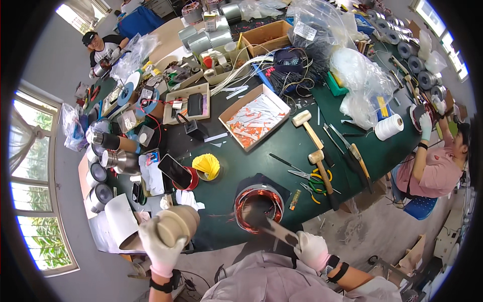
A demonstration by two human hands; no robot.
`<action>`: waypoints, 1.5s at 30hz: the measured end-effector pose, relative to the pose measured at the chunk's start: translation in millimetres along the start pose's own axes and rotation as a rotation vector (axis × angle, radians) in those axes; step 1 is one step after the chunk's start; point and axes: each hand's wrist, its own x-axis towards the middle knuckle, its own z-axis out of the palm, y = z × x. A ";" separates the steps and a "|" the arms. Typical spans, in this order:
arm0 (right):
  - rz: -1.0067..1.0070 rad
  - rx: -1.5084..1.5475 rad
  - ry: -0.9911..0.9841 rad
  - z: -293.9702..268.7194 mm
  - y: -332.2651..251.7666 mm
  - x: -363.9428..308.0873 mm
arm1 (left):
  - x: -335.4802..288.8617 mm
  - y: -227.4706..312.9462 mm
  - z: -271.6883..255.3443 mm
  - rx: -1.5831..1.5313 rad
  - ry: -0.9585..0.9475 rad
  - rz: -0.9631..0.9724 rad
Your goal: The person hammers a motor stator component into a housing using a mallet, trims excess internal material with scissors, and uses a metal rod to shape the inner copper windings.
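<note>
Wearer's grey work shirt (261,282) nearest the camera; both gloved hands extend past it toward the bench. L hand (162,253): fingers wrapped round a beige stepped cylinder (176,225), poss. a mallet head; handle not visible. R hand (313,250): closed round the near end of a flat, dark-patched paddle tool (283,232), far end blurred, over the stator bore; contact w/ windings can't be confirmed. Motor stator (276,205), copper coils showing, sits btwn the hands, fwd and to the L of the R hand, on the green bench top (226,232). Step in hand, as judged: working the coils w/ the paddle, prob. pressing or seating wire. Next move prob. calls for setting the paddle against the coils, clear of wire insulation, before any tap from the L-hand piece; main risk, nicked wire. Fwd of R hand: green-and-yellow-handled pliers (313,191), then a wooden mallet (322,173), both unheld. Fwd and to the R of L hand: yellow cord bundle (206,166) in a cup, apart from stator.
</note>
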 end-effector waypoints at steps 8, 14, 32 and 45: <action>-0.096 -0.084 -0.105 -23.2 -15.0 5.9 | -59.2 -48.6 109.3 0.081 -0.248 0.053; 0.163 0.276 0.346 -22.2 -14.9 25.5 | -62.8 -31.8 107.6 0.128 -0.210 0.054; 0.423 0.023 0.319 -32.3 90.1 110.4 | 73.9 124.2 160.0 -0.490 -0.498 0.416; -0.043 0.372 0.321 -47.5 -25.3 75.5 | 111.3 165.3 170.6 -0.878 -0.781 0.276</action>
